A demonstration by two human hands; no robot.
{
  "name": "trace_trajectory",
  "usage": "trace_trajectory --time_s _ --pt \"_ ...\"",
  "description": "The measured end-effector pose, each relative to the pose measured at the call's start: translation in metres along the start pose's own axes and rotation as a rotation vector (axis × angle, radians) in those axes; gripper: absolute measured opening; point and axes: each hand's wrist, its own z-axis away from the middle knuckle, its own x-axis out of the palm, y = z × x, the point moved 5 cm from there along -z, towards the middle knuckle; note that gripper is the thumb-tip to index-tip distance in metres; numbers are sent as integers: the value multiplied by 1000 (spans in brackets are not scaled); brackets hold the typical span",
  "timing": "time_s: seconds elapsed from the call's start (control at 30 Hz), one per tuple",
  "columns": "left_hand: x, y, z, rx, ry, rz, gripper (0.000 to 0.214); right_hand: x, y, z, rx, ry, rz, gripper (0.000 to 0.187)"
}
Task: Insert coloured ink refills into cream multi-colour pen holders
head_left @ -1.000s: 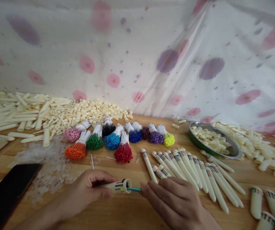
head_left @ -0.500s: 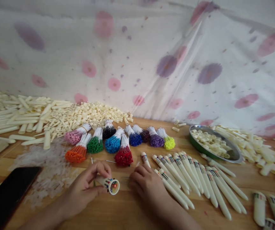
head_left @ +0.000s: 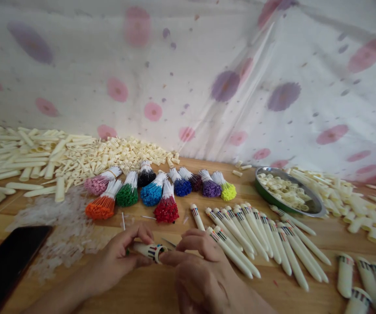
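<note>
My left hand [head_left: 129, 248] pinches a short cream multicolour-pen barrel [head_left: 145, 250] with coloured sliders round its end. The barrel lies sideways, its open rim turned to the right. My right hand [head_left: 201, 266] has a fingertip at that rim. A thin, pointed metal tool [head_left: 168, 242] sticks out from its curled fingers; the rest of it is hidden. Behind the hands stand bundles of refills, among them red [head_left: 166, 205], orange [head_left: 100, 205] and light blue [head_left: 154, 192] ones. A single white refill [head_left: 123, 221] lies just beyond my left hand.
Cream multicolour pens [head_left: 247, 226] lie in a row on the right. A metal bowl [head_left: 317, 209] holds small cream parts. Left are a black phone [head_left: 14, 261], clear plastic pieces [head_left: 60, 231] and piles of cream parts [head_left: 109, 152]. A flowered sheet [head_left: 181, 78] hangs behind.
My right hand has moved from the tabletop to the barrel's open end, with the metal tool now showing in it. The barrel in my left hand has turned its opening to the right.
</note>
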Motion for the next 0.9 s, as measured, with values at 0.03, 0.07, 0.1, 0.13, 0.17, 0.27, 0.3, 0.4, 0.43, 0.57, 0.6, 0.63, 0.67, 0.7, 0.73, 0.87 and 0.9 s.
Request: trace_trajectory --time_s 0.03,0.07,0.1,0.13,0.17,0.27,0.3,0.4,0.43,0.57,0.6,0.63,0.67,0.7,0.73,0.87,0.9 --pt "1 0 0 -8 -5 -3 14 3 0 0 -10 -12 12 42" --pt "1 -1 1 -18 -6 -3 14 4 1 0 -21 -16 20 42" --pt "2 -2 1 -26 -1 1 15 6 1 1 -31 -22 24 41" --pt "2 -3 1 -30 9 7 15 8 2 2 -33 -38 26 42" --pt "2 -4 1 -30 18 18 16 10 3 2 -29 -62 28 42" --pt "5 -8 0 5 39 92 18 12 4 5 -24 -112 43 42" --pt "6 -10 0 22 43 118 19 13 4 5 -26 -124 55 41" --pt "7 -13 -1 55 46 144 20 14 4 7 -33 -165 84 36" --pt "7 -13 -2 65 44 146 20 14 4 7 -30 -176 78 37" --pt "4 -6 -4 122 40 178 20 5 10 9 119 -137 -112 45" --pt "3 -4 -4 135 38 186 19 2 13 10 178 -109 -171 47" --pt "2 -2 -4 148 38 190 18 0 15 11 228 -84 -215 48" --pt "1 0 -4 160 35 191 17 -3 16 12 259 -68 -238 49" --pt "0 2 -4 175 35 191 16 -4 16 12 265 -56 -241 50" --pt "0 3 -4 189 35 188 16 -6 15 11 253 -55 -231 51" --pt "0 4 -5 210 39 161 15 -3 5 4 99 -109 -149 48" --pt "0 3 -5 206 43 152 16 -1 2 2 50 -132 -120 46"
